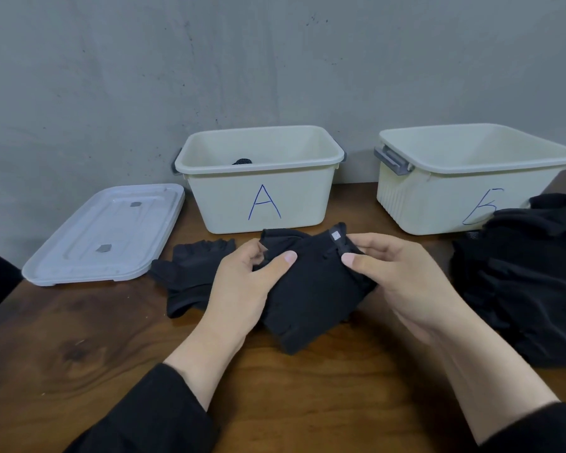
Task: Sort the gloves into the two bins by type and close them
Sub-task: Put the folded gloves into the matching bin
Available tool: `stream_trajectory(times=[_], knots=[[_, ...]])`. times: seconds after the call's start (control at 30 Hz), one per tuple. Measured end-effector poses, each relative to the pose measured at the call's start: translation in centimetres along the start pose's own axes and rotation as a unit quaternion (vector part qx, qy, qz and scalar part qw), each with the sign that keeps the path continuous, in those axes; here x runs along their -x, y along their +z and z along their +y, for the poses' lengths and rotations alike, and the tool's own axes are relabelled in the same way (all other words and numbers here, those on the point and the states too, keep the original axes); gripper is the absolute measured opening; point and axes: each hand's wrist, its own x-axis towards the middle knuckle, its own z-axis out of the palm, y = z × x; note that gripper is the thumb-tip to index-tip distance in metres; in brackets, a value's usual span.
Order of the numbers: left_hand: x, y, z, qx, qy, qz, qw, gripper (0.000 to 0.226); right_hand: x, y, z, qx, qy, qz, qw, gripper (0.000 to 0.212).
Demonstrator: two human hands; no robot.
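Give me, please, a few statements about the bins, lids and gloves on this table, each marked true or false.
1. Both hands, left hand and right hand, grip the same black glove. True.
2. Bin A has its lid on. False: it is open, with something dark inside.
3. The lids lie left of bin A. True.
4. The glove pile sits left of bin A. False: it lies at the right, in front of bin B.
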Motion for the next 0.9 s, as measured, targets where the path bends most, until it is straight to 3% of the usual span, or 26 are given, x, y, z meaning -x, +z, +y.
stream_trajectory(times=[0.17,0.47,0.7,0.9], knots=[[-0.4,1.5,-0.6,-0.058,0.032,-0.011,0.998,0.017,1.3,-3.4,-3.1,0.062,-0.053,0.073,0.994,0.026],[-3.1,7.9,-1.1,-0.101,0.029,-0.051,0.993,0.009,0.3,-16.8,-13.1,0.205,-0.134,0.200,0.949,0.023],[-6.1,12.3,-0.9,-0.144,0.057,-0.066,0.986,0.022,-4.9,-23.9,-15.8,0.241,-0.129,0.281,0.920,0.018],[-8.9,13.7,-1.7,-0.165,0.074,-0.075,0.981,0.028,-10.8,-26.4,-15.2,0.225,-0.076,0.296,0.925,0.025]])
